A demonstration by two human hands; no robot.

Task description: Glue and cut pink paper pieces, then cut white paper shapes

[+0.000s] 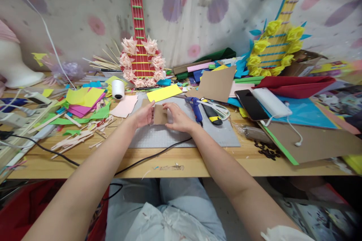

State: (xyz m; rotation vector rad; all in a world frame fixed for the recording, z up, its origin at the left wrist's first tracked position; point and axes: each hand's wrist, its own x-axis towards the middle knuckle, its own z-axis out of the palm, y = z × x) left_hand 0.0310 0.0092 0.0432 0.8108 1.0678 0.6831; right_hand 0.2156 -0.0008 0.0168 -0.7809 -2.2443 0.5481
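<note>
A small piece of brown cardboard (160, 115) is between my two hands, just over the grey cutting mat (215, 137). My left hand (144, 115) holds its left edge, fingers curled behind it. My right hand (179, 118) grips the right edge, thumb near the lower corner and fingertips at the top. Right of my right hand lie a blue glue gun (195, 110) and a black and yellow utility knife (212, 113). A yellow paper strip (164, 93) lies just behind my hands, and a pale pink paper piece (125, 106) is to their left.
A red paper guitar with pink flowers (140, 60) and a yellow one (273, 49) lean against the back curtain. Paper scraps (85, 101) and a power strip (25, 128) lie left; a phone (251, 104) and power bank (272, 102) right. A black cord (152, 155) crosses the front.
</note>
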